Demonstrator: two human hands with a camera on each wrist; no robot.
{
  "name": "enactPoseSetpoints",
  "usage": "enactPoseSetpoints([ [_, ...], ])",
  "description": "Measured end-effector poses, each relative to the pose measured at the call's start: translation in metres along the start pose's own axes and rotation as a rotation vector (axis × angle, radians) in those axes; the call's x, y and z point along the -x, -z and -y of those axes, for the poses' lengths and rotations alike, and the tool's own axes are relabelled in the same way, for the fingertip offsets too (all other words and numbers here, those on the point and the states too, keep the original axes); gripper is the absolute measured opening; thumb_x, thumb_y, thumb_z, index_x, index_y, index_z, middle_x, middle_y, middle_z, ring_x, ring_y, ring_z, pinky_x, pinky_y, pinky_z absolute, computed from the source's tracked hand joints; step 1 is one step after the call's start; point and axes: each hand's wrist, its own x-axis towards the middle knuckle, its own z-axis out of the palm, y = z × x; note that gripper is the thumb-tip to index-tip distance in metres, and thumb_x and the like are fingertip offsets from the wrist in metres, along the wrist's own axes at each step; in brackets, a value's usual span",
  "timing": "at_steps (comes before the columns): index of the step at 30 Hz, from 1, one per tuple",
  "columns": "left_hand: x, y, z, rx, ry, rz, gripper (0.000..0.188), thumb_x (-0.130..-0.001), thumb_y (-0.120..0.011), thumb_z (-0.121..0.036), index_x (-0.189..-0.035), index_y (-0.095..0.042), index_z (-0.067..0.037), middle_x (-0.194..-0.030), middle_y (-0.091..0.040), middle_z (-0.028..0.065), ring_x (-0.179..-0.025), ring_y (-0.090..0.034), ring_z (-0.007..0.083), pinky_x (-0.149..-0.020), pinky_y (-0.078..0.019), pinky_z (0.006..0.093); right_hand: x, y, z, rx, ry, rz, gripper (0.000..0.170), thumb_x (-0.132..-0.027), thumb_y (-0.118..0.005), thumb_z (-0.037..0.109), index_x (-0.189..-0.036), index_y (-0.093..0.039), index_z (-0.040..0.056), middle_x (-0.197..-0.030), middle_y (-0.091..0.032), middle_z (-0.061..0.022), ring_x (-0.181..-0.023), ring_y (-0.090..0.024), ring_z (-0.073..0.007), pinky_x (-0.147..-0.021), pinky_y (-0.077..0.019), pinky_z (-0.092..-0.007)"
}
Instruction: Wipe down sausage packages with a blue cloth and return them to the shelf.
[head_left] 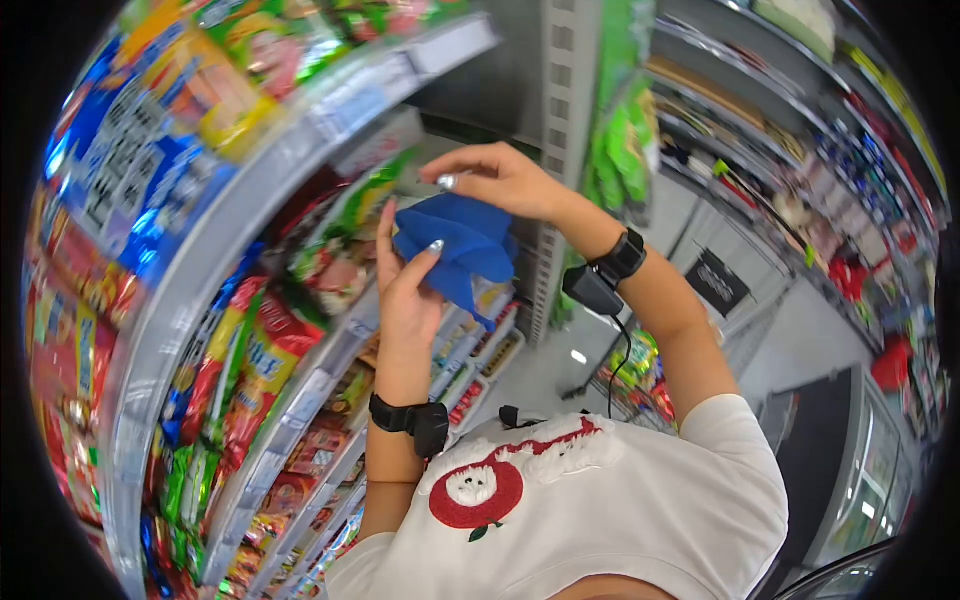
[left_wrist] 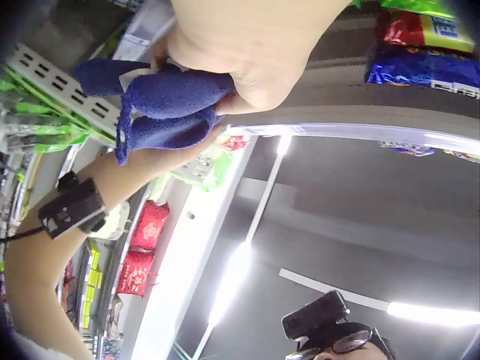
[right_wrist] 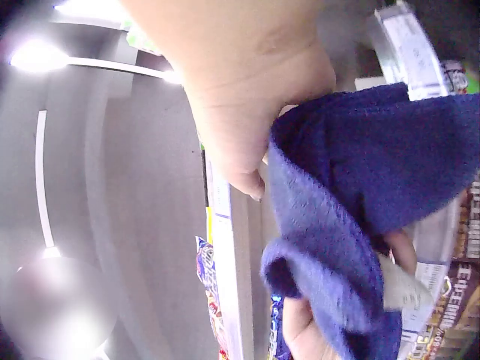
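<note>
One crumpled blue piece of soft fabric [head_left: 465, 235] is hanging between the person's two hands, in front of the grey metal shelf [head_left: 150, 370]. The left hand [head_left: 408, 300] is gripping it, thumb pressing on its face; the right hand [head_left: 515, 185] is arching over its top edge, but its fingertips are partly hidden, so whether it is pinching I cannot tell. The hands seem to be folding or arranging the fabric; the next move probably calls for a steady left hold and the right gathering a loose edge. Two black wrist cameras [head_left: 592, 290] are sitting on the wrists, one each. Two red packets [left_wrist: 150, 225] are showing beyond; colourful plastic snack bags [head_left: 265, 345] are crowding too densely for counting.
</note>
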Motion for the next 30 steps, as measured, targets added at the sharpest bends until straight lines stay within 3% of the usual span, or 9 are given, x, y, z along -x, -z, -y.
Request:
enactPoseSetpoints([
  [2,-0.002,-0.006,0.035,-0.032,0.03,0.014,0.065,-0.075,-0.053,0.009,-0.131,-0.028,-0.01,-0.117,-0.044,0.0099,-0.106,-0.047,0.0223,-0.091,-0.0407,0.0348,0.053,0.01,-0.004,0.162,0.072,-0.113,0.032,-0.081,-0.059,0.016,-0.11,-0.056,0.0028,-0.105,-0.059,-0.01,-0.094,-0.056,-0.0165,-0.083,-0.0441,-0.0291],
  [6,0.019,-0.034,0.125,-0.102,0.308,0.034,0.052,-0.076,-0.052,0.007,-0.123,-0.036,-0.006,-0.113,-0.047,0.0102,-0.103,-0.05,0.0212,-0.089,-0.0429,0.0345,0.18,0.021,0.002,0.393,-0.06,-0.311,0.059,-0.069,-0.07,0.022,-0.122,-0.047,0.0062,-0.118,-0.05,-0.0132,-0.108,-0.049,-0.0271,-0.092,-0.038,-0.0345],
  [11,0.082,-0.016,0.283,-0.291,0.806,0.019,0.028,-0.077,-0.056,-0.001,-0.104,-0.046,-0.002,-0.102,-0.053,0.0121,-0.093,-0.056,0.0229,-0.08,-0.0479,0.0359,0.348,-0.013,-0.049,0.492,-0.512,-0.598,0.078,-0.057,-0.076,0.027,-0.124,-0.042,0.0057,-0.117,-0.048,-0.0163,-0.111,-0.044,-0.0333,-0.095,-0.0346,-0.0381],
  [14,0.141,-0.034,0.339,-0.42,1.006,-0.027,0.029,-0.076,-0.059,-0.001,-0.102,-0.046,-0.002,-0.098,-0.054,0.013,-0.088,-0.057,0.0237,-0.079,-0.0483,0.0356,0.442,-0.036,-0.075,0.508,-0.669,-0.673,0.082,-0.052,-0.078,0.027,-0.123,-0.043,0.0053,-0.114,-0.049,-0.0168,-0.108,-0.046,-0.0333,-0.091,-0.0374,-0.0384],
  [19,0.201,-0.038,0.412,-0.472,1.195,0.172,0.016,-0.079,-0.059,-0.012,-0.092,-0.052,-0.007,-0.086,-0.057,0.0044,-0.082,-0.057,0.0138,-0.068,-0.0461,0.0293,0.543,-0.055,-0.076,0.338,-0.915,-0.889,0.07,-0.05,-0.075,0.022,-0.114,-0.051,0.0053,-0.099,-0.057,-0.0158,-0.092,-0.056,-0.0298,-0.081,-0.0446,-0.0357],
  [22,0.207,-0.04,0.433,-0.587,1.255,0.269,0.009,-0.082,-0.055,-0.017,-0.089,-0.054,-0.011,-0.082,-0.057,0.0013,-0.076,-0.055,0.0113,-0.064,-0.0426,0.0269,0.566,-0.054,-0.074,0.346,-0.978,-0.965,0.063,-0.05,-0.073,0.018,-0.109,-0.054,0.0048,-0.092,-0.06,-0.0136,-0.083,-0.059,-0.0261,-0.076,-0.0471,-0.0335],
  [23,0.206,-0.038,0.438,-0.614,1.265,0.305,0.015,-0.084,-0.051,-0.021,-0.097,-0.052,-0.013,-0.086,-0.056,0.0008,-0.073,-0.053,0.011,-0.062,-0.0396,0.0254,0.572,-0.052,-0.076,0.306,-0.998,-0.974,0.063,-0.05,-0.073,0.018,-0.109,-0.054,0.0046,-0.092,-0.06,-0.0128,-0.083,-0.059,-0.0247,-0.076,-0.047,-0.0331],
  [26,0.192,-0.037,0.459,-0.798,1.012,0.231,0.024,-0.084,-0.05,-0.021,-0.106,-0.048,-0.011,-0.092,-0.055,0.002,-0.075,-0.054,0.0118,-0.065,-0.0409,0.0258,0.577,-0.041,-0.088,0.081,-1.053,-1.085,0.062,-0.052,-0.073,0.016,-0.11,-0.054,0.0042,-0.092,-0.061,-0.0097,-0.082,-0.059,-0.02,-0.075,-0.0467,-0.031],
  [30,0.156,-0.036,0.488,-0.717,0.98,0.117,0.034,-0.087,-0.046,-0.026,-0.113,-0.042,-0.006,-0.099,-0.053,0.0076,-0.084,-0.054,0.0139,-0.068,-0.0447,0.0284,0.596,-0.03,-0.145,-0.296,-1.036,-1.28,0.059,-0.053,-0.075,0.013,-0.108,-0.056,0.005,-0.091,-0.062,-0.0067,-0.082,-0.058,-0.0159,-0.075,-0.046,-0.0281],
])
